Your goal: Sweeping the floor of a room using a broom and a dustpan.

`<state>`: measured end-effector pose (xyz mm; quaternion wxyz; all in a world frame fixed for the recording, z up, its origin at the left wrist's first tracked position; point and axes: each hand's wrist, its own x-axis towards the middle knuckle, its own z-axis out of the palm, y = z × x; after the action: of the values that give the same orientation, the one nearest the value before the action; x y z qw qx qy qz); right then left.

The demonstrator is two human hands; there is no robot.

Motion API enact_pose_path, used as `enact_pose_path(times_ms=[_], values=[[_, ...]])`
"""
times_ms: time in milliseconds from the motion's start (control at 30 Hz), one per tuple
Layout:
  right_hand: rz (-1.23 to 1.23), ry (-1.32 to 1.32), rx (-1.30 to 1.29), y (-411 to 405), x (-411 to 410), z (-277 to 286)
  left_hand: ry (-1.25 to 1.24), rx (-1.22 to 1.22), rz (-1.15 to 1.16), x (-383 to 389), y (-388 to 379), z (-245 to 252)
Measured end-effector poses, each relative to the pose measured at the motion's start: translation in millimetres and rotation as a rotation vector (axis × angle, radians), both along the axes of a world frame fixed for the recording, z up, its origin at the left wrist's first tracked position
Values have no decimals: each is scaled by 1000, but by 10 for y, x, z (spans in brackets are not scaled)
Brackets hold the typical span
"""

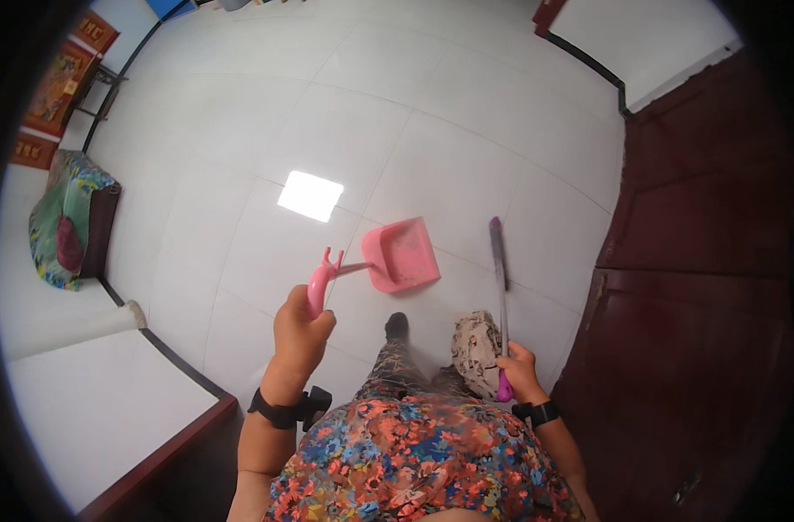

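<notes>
My left hand (pixel 303 333) grips the pink handle of a long-handled dustpan (pixel 403 256). Its pink pan lies ahead of my feet, its mouth towards the right, with some dusty debris inside. A broom (pixel 498 251) with a grey stick, dark bristles and a purple end is held in my right hand (pixel 522 370) near its purple grip. The bristles are to the right of the dustpan, apart from it. Just left of my right hand is a beige patterned cloth item (pixel 475 342); whether the hand also holds it, I cannot tell.
Pale tiles cover the floor (pixel 371 150), with a bright light reflection on them. Dark red double doors (pixel 684 313) stand at the right. At the left are a piece of furniture under a floral cloth (pixel 77 196) and a white wall (pixel 109 398) with a dark red edge.
</notes>
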<state>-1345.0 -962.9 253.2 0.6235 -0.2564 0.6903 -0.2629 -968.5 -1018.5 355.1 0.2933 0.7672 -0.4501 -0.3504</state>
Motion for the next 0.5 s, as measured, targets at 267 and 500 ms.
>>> enact_pose_path(times_ms=[267, 500], values=[[381, -151, 3, -305, 195, 371, -88, 42, 20, -4, -16, 40], [284, -228, 27, -861, -318, 640, -11, -12, 294, 77, 46, 182]])
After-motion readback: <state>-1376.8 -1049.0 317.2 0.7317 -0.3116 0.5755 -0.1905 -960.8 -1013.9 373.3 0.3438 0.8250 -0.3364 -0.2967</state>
